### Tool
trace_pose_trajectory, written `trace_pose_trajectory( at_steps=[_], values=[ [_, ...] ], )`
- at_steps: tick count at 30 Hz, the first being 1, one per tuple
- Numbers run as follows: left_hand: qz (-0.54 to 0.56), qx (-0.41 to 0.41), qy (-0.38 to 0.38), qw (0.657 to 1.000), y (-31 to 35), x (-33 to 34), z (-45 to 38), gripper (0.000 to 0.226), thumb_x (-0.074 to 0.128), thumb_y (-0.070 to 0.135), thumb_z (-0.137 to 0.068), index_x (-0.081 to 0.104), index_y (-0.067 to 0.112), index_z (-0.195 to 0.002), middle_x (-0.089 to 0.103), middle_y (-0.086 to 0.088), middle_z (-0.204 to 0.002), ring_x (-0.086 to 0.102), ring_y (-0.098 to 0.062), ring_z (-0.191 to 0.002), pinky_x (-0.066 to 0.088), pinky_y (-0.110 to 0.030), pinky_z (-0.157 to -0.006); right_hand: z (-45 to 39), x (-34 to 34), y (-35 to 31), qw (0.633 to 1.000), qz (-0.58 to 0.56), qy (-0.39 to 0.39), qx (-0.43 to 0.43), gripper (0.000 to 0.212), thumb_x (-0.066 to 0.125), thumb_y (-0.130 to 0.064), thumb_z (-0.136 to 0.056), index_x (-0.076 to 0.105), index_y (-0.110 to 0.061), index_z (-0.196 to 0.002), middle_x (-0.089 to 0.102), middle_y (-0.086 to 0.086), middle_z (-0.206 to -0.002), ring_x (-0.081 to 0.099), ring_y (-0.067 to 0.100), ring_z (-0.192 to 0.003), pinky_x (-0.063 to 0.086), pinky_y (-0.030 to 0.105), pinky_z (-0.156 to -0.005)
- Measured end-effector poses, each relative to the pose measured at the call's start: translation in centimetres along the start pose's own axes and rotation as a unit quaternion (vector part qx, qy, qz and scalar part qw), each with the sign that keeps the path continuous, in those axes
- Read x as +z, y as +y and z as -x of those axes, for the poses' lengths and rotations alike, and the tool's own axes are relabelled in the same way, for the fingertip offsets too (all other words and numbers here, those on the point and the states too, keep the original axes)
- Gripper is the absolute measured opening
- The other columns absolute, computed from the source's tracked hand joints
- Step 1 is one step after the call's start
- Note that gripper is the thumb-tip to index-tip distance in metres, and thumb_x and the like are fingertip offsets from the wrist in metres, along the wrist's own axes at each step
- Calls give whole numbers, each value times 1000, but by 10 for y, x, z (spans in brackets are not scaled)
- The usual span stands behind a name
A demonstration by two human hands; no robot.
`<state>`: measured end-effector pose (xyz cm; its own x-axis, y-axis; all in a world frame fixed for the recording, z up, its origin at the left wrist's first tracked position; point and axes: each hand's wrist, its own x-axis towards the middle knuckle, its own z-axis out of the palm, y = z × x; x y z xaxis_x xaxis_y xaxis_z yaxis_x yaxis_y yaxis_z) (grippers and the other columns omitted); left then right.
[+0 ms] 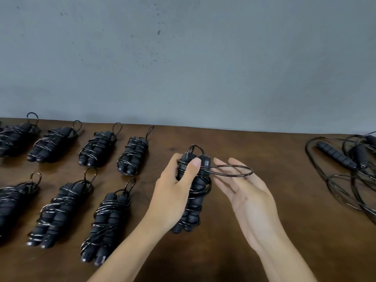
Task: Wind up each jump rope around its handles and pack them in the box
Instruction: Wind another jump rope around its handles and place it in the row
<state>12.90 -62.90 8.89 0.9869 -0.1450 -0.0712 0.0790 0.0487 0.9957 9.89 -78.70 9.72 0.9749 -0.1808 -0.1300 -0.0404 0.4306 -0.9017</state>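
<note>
My left hand (173,192) grips a black jump rope bundle (193,202), its two foam handles side by side with cord wound round them. The thumb presses near the top of the handles. A last loop of cord (234,171) sticks out to the right, and the straight fingers of my right hand (248,200) pass through it, palm up. The bundle is held upright just above the brown table (244,143). No box is in view.
Several wound jump ropes lie in two rows at the left, such as one (132,153) in the back row and one (109,220) in the front row. A tangle of unwound ropes (350,159) lies at the right edge. A grey wall stands behind the table.
</note>
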Motion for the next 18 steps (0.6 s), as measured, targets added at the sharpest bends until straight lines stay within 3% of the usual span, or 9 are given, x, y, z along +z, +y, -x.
trace_pose_trajectory(
  at_steps=[2, 4, 8, 13, 16, 18],
  values=[
    [-3, 13, 15, 1000, -3, -3, -1, 29, 55, 59, -100, 62, 31, -99, 71, -15, -88, 70, -43, -77, 58, -60, -71, 3, -1, 1, 998, -32, -50, 11, 36, 43, 2, -102, 50, 0, -137, 67, 13, -134, 61, 29, -128, 37, 51, -117],
    [0, 6, 19, 1000, -4, -5, 0, 29, 54, 58, -100, 63, 31, -98, 74, -16, -96, 73, -43, -88, 60, -62, -83, 6, 2, 2, 996, -35, -86, -2, 39, 45, -10, -103, 49, -1, -140, 63, 11, -139, 57, 26, -133, 32, 48, -119],
    [28, -36, 1, 999, 0, -1, 5, 28, 54, 49, -104, 63, 23, -102, 74, -18, -97, 76, -40, -79, 64, -53, -75, 5, 9, 5, 999, 1, -28, -42, 47, 47, -33, -99, 49, -13, -142, 67, 2, -135, 60, 19, -130, 33, 44, -120],
    [15, -42, -11, 999, -3, 0, 7, 28, 54, 48, -104, 65, 22, -104, 74, -19, -96, 75, -41, -81, 64, -58, -79, 0, 12, -1, 995, 26, 38, -84, 35, 59, -21, -95, 64, -9, -128, 76, 13, -101, 73, 23, -104, 51, 41, -106],
    [-21, -17, -10, 1000, -8, 0, 7, 28, 56, 52, -103, 65, 26, -97, 73, -14, -95, 73, -40, -91, 60, -59, -88, -6, 8, -6, 979, 149, 50, -131, 22, 66, -9, -94, 74, -16, -114, 75, 8, -79, 71, 12, -89, 53, 23, -96],
    [-46, 7, -1, 999, -10, 0, 5, 28, 56, 52, -102, 65, 26, -98, 73, -3, -87, 73, -25, -84, 61, -44, -85, -7, 6, -11, 953, 263, 18, -152, 27, 68, -8, -94, 75, -28, -110, 77, -1, -80, 70, 1, -90, 50, 11, -89]
  ],
)
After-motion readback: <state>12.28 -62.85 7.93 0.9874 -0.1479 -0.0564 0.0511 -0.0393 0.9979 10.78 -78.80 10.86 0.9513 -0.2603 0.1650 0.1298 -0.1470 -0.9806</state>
